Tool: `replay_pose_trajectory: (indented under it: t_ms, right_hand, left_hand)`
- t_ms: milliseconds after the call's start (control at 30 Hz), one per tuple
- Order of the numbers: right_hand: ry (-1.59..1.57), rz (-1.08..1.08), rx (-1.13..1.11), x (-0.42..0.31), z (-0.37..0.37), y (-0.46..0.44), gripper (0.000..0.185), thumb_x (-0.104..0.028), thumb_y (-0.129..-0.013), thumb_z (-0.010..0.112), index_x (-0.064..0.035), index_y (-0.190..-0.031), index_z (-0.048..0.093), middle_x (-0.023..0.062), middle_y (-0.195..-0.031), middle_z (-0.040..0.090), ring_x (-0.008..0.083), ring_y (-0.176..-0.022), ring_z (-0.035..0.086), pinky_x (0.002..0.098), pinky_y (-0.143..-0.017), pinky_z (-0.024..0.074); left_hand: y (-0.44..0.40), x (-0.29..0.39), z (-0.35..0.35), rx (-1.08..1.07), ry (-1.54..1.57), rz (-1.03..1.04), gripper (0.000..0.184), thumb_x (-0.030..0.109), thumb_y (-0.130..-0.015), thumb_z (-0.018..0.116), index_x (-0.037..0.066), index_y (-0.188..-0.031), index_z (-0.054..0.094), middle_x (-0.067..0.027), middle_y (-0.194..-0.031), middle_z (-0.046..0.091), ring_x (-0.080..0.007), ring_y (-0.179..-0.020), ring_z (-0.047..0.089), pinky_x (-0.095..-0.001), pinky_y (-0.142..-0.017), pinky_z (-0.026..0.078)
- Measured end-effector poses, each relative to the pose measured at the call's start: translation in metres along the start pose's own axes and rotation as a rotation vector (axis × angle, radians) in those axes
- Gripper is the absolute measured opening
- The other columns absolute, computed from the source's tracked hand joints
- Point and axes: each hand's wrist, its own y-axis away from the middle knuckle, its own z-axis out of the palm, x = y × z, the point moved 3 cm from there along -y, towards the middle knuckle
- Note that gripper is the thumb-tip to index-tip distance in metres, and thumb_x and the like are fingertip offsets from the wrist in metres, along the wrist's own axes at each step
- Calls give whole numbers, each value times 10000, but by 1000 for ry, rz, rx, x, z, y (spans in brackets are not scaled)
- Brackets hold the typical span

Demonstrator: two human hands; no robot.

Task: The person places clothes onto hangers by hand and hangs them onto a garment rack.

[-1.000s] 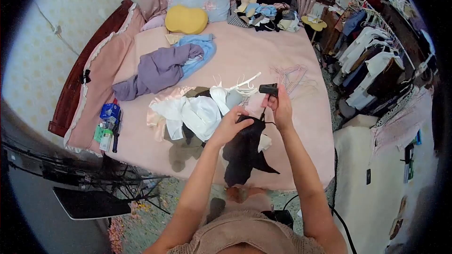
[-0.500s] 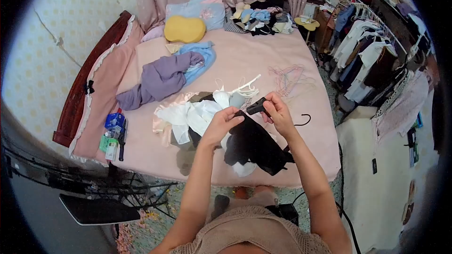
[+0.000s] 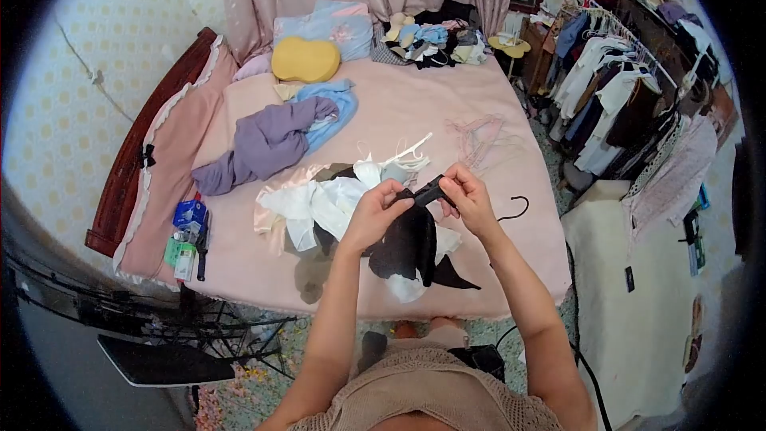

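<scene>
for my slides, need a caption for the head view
Left hand pinching a black garment, right hand holding a black clip, over a pink bed.

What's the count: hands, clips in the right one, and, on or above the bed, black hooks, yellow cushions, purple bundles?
Left hand and right hand: 2
Black clip: 1
Black hook: 1
Yellow cushion: 1
Purple bundle: 1
Total: 6

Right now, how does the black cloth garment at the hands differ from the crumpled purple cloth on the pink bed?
The black cloth garment hangs at the left hand; the crumpled purple cloth lies bunched on the bed. The black garment is nearer the person, the purple cloth farther, against light blue cloth. Both look limp.
</scene>
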Motion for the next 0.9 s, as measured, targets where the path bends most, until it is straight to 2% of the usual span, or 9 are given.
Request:
replay_pose_trajectory:
  t_ms: [167, 400, 500, 600, 700, 733, 800, 833, 900]
  right_hand:
    - [7, 2, -17, 2, -1, -2, 152, -167, -941, 524, -48, -850, 498, -8, -636, 507, 28, -464, 443, 169, -412, 294]
    - [26, 74, -85, 7, 5, -3, 155, -189, -936, 535, -47, -876, 517, -20, -630, 518, 34, -492, 469, 173, -424, 302]
    - [5, 163, -109, 8, 4, -6, 160, -208, -927, 552, -52, -898, 536, -20, -635, 522, 30, -515, 483, 166, -436, 312]
    - [131, 239, -116, 17, 9, -6, 175, -213, -906, 585, -42, -924, 549, -23, -634, 522, 57, -544, 509, 198, -457, 361]
    - [569, -308, 230, -3, 17, -6, 175, -150, -827, 657, -24, -919, 578, 23, -668, 566, 150, -594, 557, 289, -533, 442]
    - [571, -309, 232, -3, 15, -4, 175, -150, -827, 657, -24, -919, 578, 23, -668, 566, 150, -594, 557, 289, -533, 442]
    - [861, -327, 196, -3, 14, 5, 147, -124, -800, 665, -22, -877, 592, 85, -717, 583, 208, -605, 572, 304, -545, 450]
    - [850, -390, 127, -2, 19, 8, 121, -112, -801, 649, -14, -847, 594, 116, -747, 586, 257, -628, 582, 333, -553, 455]
    - [802, -366, 96, 8, 22, 13, 169, -99, -799, 629, -18, -943, 594, 136, -852, 610, 299, -731, 598, 361, -653, 480]
  left_hand:
    - [3, 9, 4, 33, -58, 86, 102, 58, -877, 587, 33, -960, 534, 35, -832, 574, -16, -703, 484, -162, -615, 381]
    - [7, 15, 1, 39, -14, -2, 116, 65, -857, 605, 37, -958, 556, 21, -876, 582, -49, -780, 531, -196, -707, 430]
    - [5, 19, 5, 1, 5, 129, 125, 81, -846, 622, 47, -953, 566, 17, -875, 585, -60, -779, 531, -210, -708, 433]
    - [5, 19, 12, -18, -206, 65, 159, 112, -836, 645, 38, -952, 565, -2, -852, 591, -75, -770, 532, -228, -710, 435]
    - [0, 13, 9, 98, -651, 59, 237, 188, -848, 636, 0, -953, 537, -66, -804, 600, -120, -763, 544, -266, -708, 441]
    - [-2, 6, 8, 96, -650, 60, 237, 188, -848, 636, 0, -953, 537, -66, -804, 600, -120, -763, 544, -266, -708, 441]
    - [-3, 4, 4, 269, -523, 113, 322, 272, -858, 624, 2, -985, 504, -169, -774, 575, -205, -705, 566, -329, -649, 439]
    - [-2, 13, 6, 330, -598, 264, 308, 269, -873, 605, 3, -984, 497, -168, -752, 578, -229, -670, 560, -337, -631, 436]
    - [0, 17, 2, 385, -551, 159, 297, 273, -887, 589, 9, -969, 481, -172, -739, 586, -234, -672, 570, -346, -633, 440]
